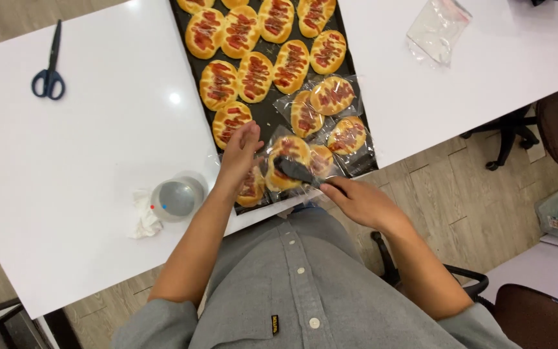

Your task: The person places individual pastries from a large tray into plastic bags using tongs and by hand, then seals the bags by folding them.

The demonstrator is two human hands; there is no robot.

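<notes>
Your left hand (239, 154) lies flat and unclenched on the near edge of the black baking tray (182, 26), steadying a clear bag w/ a topped bun (287, 161). Your right hand (356, 201) pinches a dark scraper-type tool (294, 170) against that bun, at the table (85, 161) edge. Bagged buns cluster at the tray's near right corner; unbagged rows lie farther back. Scissors (49, 64) are well apart.

Left hand (239, 154) rests on a bagged bun (287, 161) at the near end of the black baking tray (267, 116), right hand (356, 200) pinching a dark tool (294, 170) against it. Unwrapped buns (253, 39) fill the tray's far end. Blue scissors (49, 64) and a plastic cup (177, 198) sit on the white table (85, 161).
</notes>
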